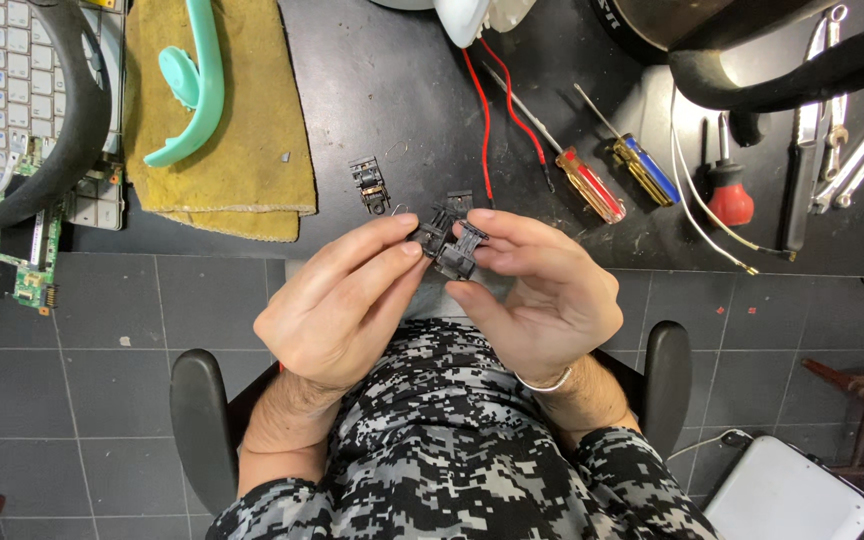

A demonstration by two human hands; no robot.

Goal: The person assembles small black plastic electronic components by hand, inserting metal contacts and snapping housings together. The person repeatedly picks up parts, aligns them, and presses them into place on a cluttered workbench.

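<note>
Black plastic, a small clip-like part (449, 243) full of ribs and slots, sits pinched between both hands just above the person's lap, at the near edge of the dark workbench (392, 90). The left hand (337, 305) closes thumb and forefinger on its left end; the right hand (542, 295) clamps the other end, forefinger laid over the top and thumb beneath. Handling such a piece well probably calls for light, even pressure at the ends, so the thin tabs do not snap, and for keeping it over the lap or bench in case something springs loose. Both wrists are bent inward, palms half facing each other, forearms rising from camouflage sleeves; a pale band circles the right wrist. On the bench just beyond lies a second small black part (370, 185). Farther out are two red wires (487, 130), a red-and-yellow screwdriver (592, 185), a blue-and-yellow one (644, 168), and a yellow cloth (222, 110) bearing a mint-green plastic piece (195, 85).
</note>
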